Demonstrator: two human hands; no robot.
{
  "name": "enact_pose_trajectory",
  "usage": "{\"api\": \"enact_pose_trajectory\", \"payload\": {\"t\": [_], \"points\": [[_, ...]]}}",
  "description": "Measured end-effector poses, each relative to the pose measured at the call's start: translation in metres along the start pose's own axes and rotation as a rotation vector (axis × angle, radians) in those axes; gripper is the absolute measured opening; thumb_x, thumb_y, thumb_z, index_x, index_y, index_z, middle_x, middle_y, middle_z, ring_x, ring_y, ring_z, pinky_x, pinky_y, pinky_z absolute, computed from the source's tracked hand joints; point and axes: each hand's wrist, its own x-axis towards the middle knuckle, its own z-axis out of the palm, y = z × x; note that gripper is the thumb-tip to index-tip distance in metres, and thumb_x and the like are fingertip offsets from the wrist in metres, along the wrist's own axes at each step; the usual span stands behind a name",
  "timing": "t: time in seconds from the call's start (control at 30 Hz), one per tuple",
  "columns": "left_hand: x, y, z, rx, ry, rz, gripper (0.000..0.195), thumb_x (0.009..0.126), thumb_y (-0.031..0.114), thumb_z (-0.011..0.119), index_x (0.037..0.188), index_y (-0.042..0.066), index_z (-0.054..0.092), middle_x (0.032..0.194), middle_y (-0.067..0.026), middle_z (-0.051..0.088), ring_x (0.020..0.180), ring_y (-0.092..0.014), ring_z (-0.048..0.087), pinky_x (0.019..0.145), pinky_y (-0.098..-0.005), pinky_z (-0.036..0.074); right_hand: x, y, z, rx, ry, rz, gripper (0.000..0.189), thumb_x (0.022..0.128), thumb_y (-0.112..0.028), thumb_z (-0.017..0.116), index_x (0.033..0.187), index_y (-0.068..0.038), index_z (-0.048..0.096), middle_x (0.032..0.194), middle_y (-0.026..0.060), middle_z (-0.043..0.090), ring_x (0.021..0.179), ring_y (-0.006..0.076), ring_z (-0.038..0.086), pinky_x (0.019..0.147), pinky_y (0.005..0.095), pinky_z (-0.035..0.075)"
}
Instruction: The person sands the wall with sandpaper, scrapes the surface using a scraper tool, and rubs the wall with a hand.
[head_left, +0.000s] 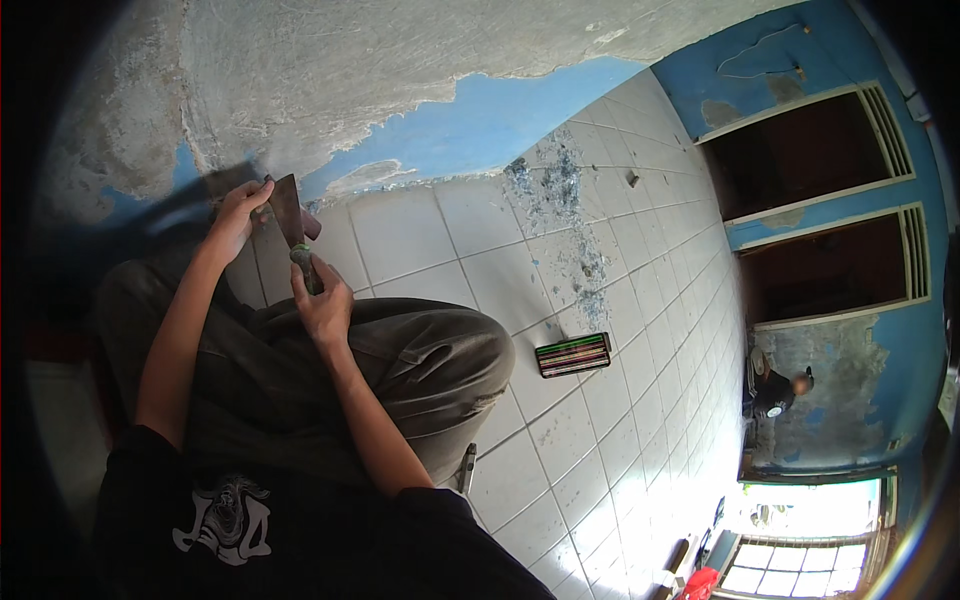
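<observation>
A paint scraper (289, 210) with a broad, rusty-brown blade is held up in front of the wall, its blade pointing upward. My right hand (326, 304) grips its worn, greenish handle. At the left edge of the blade, near its end, my left hand (238, 214) has its thumb and curled fingers closed on it; some fingertips are hidden. Behind the blade shows a brown, rounded object (311, 226), partly covered, whose kind I cannot tell. Close by rises the wall (300, 82), mostly bare grey plaster, with a ragged strip of blue paint (480, 112) along its lower part.
Paint flakes (559, 180) litter the white tiled floor (401, 225). A dark case with coloured stripes (573, 355) lies right of my knee, and a slim metallic object (467, 469) beside my leg. Across the room are a person (776, 394), two dark doorways (802, 154) and a bright window (795, 566).
</observation>
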Motion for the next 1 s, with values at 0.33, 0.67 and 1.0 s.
{"api": "enact_pose_trajectory", "payload": {"t": [0.33,0.67,1.0], "points": [[0.0,-0.005,0.0,0.008,0.039,-0.08,0.025,0.081,0.034,0.059,0.07,0.015,0.046,0.067,0.0048,0.035,0.064,-0.007,0.034,0.059,-0.023,0.03,-0.007,-0.006,0.0,-0.283,0.089,-0.097,0.03,0.076,-0.025,0.059,0.098,-0.005,0.059,0.076,0.0128,0.057,0.068,0.0323,0.059,0.058,0.0387,0.046],[-0.003,-0.006,0.001,-0.232,-0.016,-0.232,0.018,0.081,0.033,0.059,0.084,0.016,0.054,0.072,0.0078,0.039,0.065,-0.005,0.037,0.06,-0.0215,0.032,-0.006,-0.007,0.002,-0.327,0.052,-0.082,0.03,0.077,-0.025,0.058,0.099,-0.006,0.058,0.078,0.0111,0.058,0.068,0.0321,0.059,0.057,0.0394,0.046],[-0.009,0.005,0.012,0.085,0.207,-0.254,0.042,0.068,0.052,0.063,0.085,0.014,0.056,0.075,0.0037,0.043,0.072,-0.009,0.042,0.065,-0.0267,0.034,-0.006,-0.003,0.004,-0.352,0.034,-0.122,0.028,0.076,-0.023,0.059,0.099,-0.007,0.058,0.077,0.0088,0.057,0.067,0.0296,0.059,0.056,0.0383,0.047]]}}
